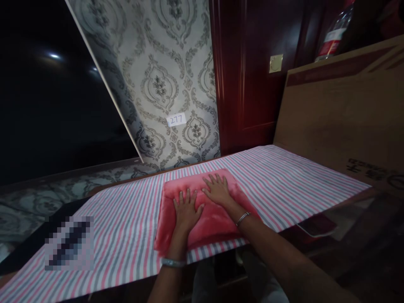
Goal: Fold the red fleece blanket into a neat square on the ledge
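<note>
Both forearms enter from the bottom edge of the head view, each with a thin bangle at the wrist. Left hand [186, 211]: flat, palm down, fingers spread and extended, pressed onto the folded pink plush cloth [205, 214]; it grips nothing. Right hand [217, 189]: same posture, palm down, fingers fanned, resting on the far half of the same cloth just beside the left hand; nothing is pinched or held. The two hands lie near each other, thumbs nearly meeting, though actual contact between them cannot be made out.

Folded cloth: a roughly rectangular pad, soft and slightly glossy, lying flat at the near middle of the pink, grey and white striped sheet [299, 185]. Its near edge reaches close to the front edge of the sheet.

Striped sheet: spread over a long table surface running from lower left to right. Pixelated patch on the sheet at lower left; contents unreadable.

Behind: grey damask-patterned wallpaper [164, 63] bearing a small white label marked 277 [176, 119]; dark red wooden door panel [249, 75] to its right; large brown cardboard sheet [341, 109] leaning at the right end of the table; clear plastic bottle with red label [334, 33] above it.
</note>
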A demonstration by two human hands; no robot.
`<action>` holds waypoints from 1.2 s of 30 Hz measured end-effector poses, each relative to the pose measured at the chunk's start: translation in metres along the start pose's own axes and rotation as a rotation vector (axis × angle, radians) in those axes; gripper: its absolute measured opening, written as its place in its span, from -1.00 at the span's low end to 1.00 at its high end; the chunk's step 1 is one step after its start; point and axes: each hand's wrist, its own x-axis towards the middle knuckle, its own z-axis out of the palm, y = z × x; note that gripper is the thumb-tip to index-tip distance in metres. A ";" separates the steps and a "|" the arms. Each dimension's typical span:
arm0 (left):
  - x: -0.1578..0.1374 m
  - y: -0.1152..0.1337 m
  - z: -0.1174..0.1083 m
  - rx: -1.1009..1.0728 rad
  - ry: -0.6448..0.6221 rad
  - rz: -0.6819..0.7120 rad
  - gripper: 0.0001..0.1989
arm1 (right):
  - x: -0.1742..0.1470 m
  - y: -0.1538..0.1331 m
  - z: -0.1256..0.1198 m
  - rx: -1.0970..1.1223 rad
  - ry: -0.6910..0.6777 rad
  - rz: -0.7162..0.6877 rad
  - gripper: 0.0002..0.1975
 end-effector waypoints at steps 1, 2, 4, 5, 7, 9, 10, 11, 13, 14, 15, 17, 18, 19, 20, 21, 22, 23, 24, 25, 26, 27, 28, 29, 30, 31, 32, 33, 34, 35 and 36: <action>-0.001 0.000 0.000 -0.002 0.000 0.000 -0.34 | -0.001 0.001 0.004 -0.003 0.013 0.001 -0.40; -0.002 0.000 0.000 -0.003 -0.001 -0.002 -0.34 | -0.002 0.002 0.006 -0.004 0.019 0.001 -0.40; -0.002 0.000 -0.005 -0.006 -0.030 -0.012 -0.34 | -0.002 0.003 0.009 -0.002 0.020 0.007 -0.40; -0.001 0.000 -0.011 -0.010 -0.065 -0.018 -0.33 | -0.001 0.003 0.009 0.001 0.019 0.009 -0.40; 0.005 0.000 -0.026 -0.029 -0.169 -0.029 -0.31 | 0.001 0.004 0.012 0.011 0.029 0.016 -0.40; 0.018 -0.001 -0.046 -0.045 -0.231 -0.036 -0.33 | 0.003 0.005 0.015 0.021 0.050 0.016 -0.40; 0.027 -0.001 -0.054 -0.046 -0.231 -0.038 -0.34 | 0.003 0.005 0.017 0.024 0.061 0.013 -0.40; 0.036 -0.002 -0.061 -0.043 -0.217 -0.039 -0.35 | 0.004 0.006 0.019 0.026 0.070 0.012 -0.40; 0.054 -0.004 -0.064 -0.032 -0.192 -0.055 -0.35 | 0.004 0.007 0.020 0.033 0.076 0.014 -0.40; 0.061 -0.004 -0.061 -0.025 -0.186 -0.068 -0.34 | 0.004 0.007 0.020 0.037 0.075 0.017 -0.40; 0.065 -0.005 -0.054 -0.017 -0.171 -0.085 -0.34 | 0.004 0.007 0.020 0.042 0.072 0.018 -0.40; 0.069 -0.007 -0.035 0.013 -0.107 -0.112 -0.35 | 0.004 0.007 0.019 0.050 0.068 0.021 -0.40; 0.069 -0.008 -0.024 0.027 -0.067 -0.121 -0.36 | 0.004 0.007 0.018 0.052 0.067 0.023 -0.40; 0.068 -0.009 -0.015 0.035 -0.033 -0.127 -0.36 | 0.003 0.007 0.018 0.053 0.065 0.024 -0.40; 0.066 -0.010 -0.008 0.038 -0.008 -0.129 -0.36 | 0.002 0.007 0.018 0.054 0.063 0.024 -0.41; 0.065 -0.010 -0.003 0.036 0.001 -0.128 -0.37 | 0.002 0.007 0.018 0.054 0.060 0.024 -0.41; 0.064 -0.010 0.001 0.031 0.001 -0.125 -0.37 | 0.001 0.007 0.018 0.053 0.057 0.024 -0.41; 0.063 -0.010 0.002 0.026 -0.002 -0.122 -0.37 | 0.000 0.007 0.018 0.051 0.052 0.026 -0.41; 0.063 -0.010 0.002 0.024 -0.001 -0.119 -0.37 | -0.001 0.006 0.016 0.048 0.045 0.031 -0.40; 0.062 -0.010 0.001 0.024 0.005 -0.117 -0.37 | 0.000 0.005 0.013 0.044 0.030 0.035 -0.40; 0.062 -0.010 0.000 0.025 0.013 -0.116 -0.37 | 0.001 0.004 0.009 0.042 0.002 0.042 -0.40; 0.062 -0.010 -0.001 0.026 0.022 -0.117 -0.37 | 0.004 0.003 0.003 0.041 -0.038 0.050 -0.39; 0.062 -0.010 -0.002 0.026 0.029 -0.117 -0.37 | 0.008 0.003 -0.004 0.044 -0.088 0.062 -0.39; 0.062 -0.010 -0.002 0.025 0.034 -0.116 -0.38 | 0.013 0.002 -0.011 0.049 -0.134 0.075 -0.39; 0.062 -0.009 -0.002 0.022 0.034 -0.115 -0.38 | 0.018 0.003 -0.018 0.054 -0.163 0.090 -0.38; 0.062 -0.009 -0.002 0.017 0.032 -0.115 -0.38 | 0.023 0.004 -0.024 0.053 -0.168 0.107 -0.38; 0.062 -0.009 -0.002 0.013 0.029 -0.116 -0.38 | 0.027 0.006 -0.028 0.045 -0.155 0.130 -0.38; 0.062 -0.010 -0.002 0.008 0.026 -0.116 -0.37 | 0.030 0.008 -0.030 0.028 -0.132 0.150 -0.39; 0.062 -0.010 -0.001 0.002 0.026 -0.117 -0.37 | 0.031 0.011 -0.029 0.003 -0.105 0.166 -0.39; 0.062 -0.010 0.000 -0.003 0.028 -0.117 -0.37 | 0.030 0.014 -0.026 -0.024 -0.080 0.177 -0.40; 0.063 -0.011 0.000 -0.011 0.032 -0.116 -0.37 | 0.028 0.017 -0.022 -0.049 -0.063 0.183 -0.41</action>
